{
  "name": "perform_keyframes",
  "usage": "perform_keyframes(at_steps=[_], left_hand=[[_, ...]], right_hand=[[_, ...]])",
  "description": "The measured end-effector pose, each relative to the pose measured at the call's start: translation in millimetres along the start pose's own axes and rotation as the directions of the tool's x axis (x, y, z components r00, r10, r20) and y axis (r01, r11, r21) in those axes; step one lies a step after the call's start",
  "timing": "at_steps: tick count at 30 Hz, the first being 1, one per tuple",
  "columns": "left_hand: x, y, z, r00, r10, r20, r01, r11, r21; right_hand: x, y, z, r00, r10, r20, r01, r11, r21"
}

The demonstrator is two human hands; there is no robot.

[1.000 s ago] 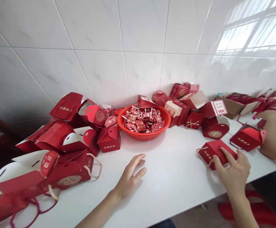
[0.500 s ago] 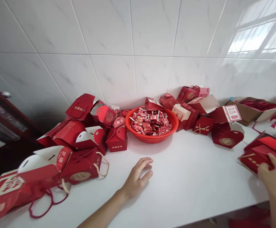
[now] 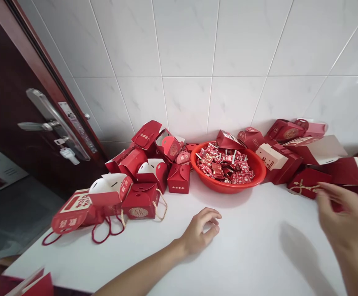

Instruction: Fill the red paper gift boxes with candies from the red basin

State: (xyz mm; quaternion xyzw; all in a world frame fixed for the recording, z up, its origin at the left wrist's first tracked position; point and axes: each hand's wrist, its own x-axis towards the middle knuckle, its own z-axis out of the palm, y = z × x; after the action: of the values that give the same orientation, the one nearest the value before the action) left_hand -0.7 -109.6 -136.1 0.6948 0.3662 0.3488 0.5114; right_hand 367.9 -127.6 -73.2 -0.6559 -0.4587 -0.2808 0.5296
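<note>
My left hand (image 3: pixel 201 231) rests on the white tabletop with fingers loosely curved and thumb apart, holding nothing. Beyond it stands a red plastic basin (image 3: pixel 225 188) filled with red-wrapped candies (image 3: pixel 220 166). On the right, my right hand (image 3: pixel 345 211) is raised above the table, fingers half bent and apart from the thumb; no object shows in it. Its fingertips overlap, in view, a dark red box with a gold cord (image 3: pixel 301 185); whether they touch cannot be told. A small closed red box (image 3: pixel 179 179) sits left of the basin.
Several red gift boxes (image 3: pixel 138 200), some with rope handles, are heaped at the left. More boxes (image 3: pixel 282 164) lean along the tiled wall (image 3: pixel 188 102) at the right. A dark door with a metal handle (image 3: pixel 40 125) and keys (image 3: pixel 69 155) stands beyond the table's left end.
The view has turned left, bringing the door into sight. My right hand has left the red box at the right and moved leftward, raised. My left hand stays on the table.
</note>
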Motion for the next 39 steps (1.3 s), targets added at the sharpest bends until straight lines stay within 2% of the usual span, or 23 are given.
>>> perform_keyframes(at_steps=[2,4,5,7,9,10,11,14,15,17,20,24,28,31,35,39], left_hand=[[0.3,1.4,-1.3,0.999,0.032,-0.014,-0.031,0.999,0.041],[1.9,6.1,-6.1,0.995,0.085,-0.042,-0.081,0.992,0.102],[3.4,10.5,-10.9,0.99,0.124,-0.067,-0.114,0.983,0.142],[7.5,24.5,-27.2,0.963,0.23,-0.14,-0.19,0.95,0.249],[13.2,45.1,-53.3,0.901,0.368,-0.229,-0.261,0.883,0.391],[16.8,57.0,-69.4,0.858,0.409,-0.312,-0.246,0.858,0.45],[21.2,69.1,-86.9,0.813,0.446,-0.374,-0.225,0.833,0.505],[40.7,100.8,-139.8,0.692,0.503,-0.518,-0.082,0.768,0.636],[49.4,108.2,-154.9,0.674,0.494,-0.549,0.017,0.732,0.681],[69.2,116.9,-177.9,0.69,0.436,-0.578,0.281,0.574,0.769],[98.4,117.0,-193.4,0.713,0.399,-0.576,0.357,0.5,0.789],[122.6,108.5,-194.2,0.741,0.361,-0.566,0.399,0.441,0.804],[129.6,108.9,-191.4,0.743,0.391,-0.543,0.383,0.417,0.824],[128.9,116.2,-189.4,0.722,0.442,-0.533,0.358,0.42,0.834],[123.8,125.9,-188.5,0.642,0.583,-0.498,0.247,0.458,0.854],[118.4,126.2,-192.2,0.581,0.676,-0.453,0.134,0.47,0.873]], right_hand=[[-10.6,-35.9,27.7,0.985,-0.143,0.093,0.12,0.968,0.22],[-32.5,-71.9,48.3,0.924,-0.324,0.204,0.212,0.877,0.432],[-46.8,-88.6,55.9,0.868,-0.414,0.272,0.217,0.812,0.542],[-78.1,-117.4,66.1,0.706,-0.58,0.408,0.157,0.689,0.708],[-107.3,-138.4,70.9,0.581,-0.643,0.5,0.058,0.645,0.762],[-119.2,-145.8,71.7,0.528,-0.652,0.544,0.002,0.642,0.767],[-128.8,-151.3,71.7,0.496,-0.633,0.594,-0.066,0.655,0.752],[-143.3,-157.7,70.1,0.35,-0.567,0.746,-0.228,0.721,0.655],[-144.4,-157.5,69.7,0.318,-0.548,0.774,-0.262,0.734,0.627],[-143.7,-155.2,70.1,0.296,-0.518,0.803,-0.314,0.741,0.594],[-141.3,-151.6,72.7,0.291,-0.487,0.823,-0.377,0.732,0.567],[-140.4,-150.8,75.4,0.288,-0.484,0.827,-0.4,0.724,0.563],[-139.1,-152.0,75.2,0.282,-0.494,0.823,-0.395,0.722,0.569],[-137.7,-151.4,75.4,0.273,-0.499,0.822,-0.398,0.72,0.569],[-137.2,-149.6,77.5,0.261,-0.494,0.829,-0.413,0.719,0.559],[-137.1,-149.6,79.1,0.25,-0.47,0.847,-0.44,0.724,0.532]])
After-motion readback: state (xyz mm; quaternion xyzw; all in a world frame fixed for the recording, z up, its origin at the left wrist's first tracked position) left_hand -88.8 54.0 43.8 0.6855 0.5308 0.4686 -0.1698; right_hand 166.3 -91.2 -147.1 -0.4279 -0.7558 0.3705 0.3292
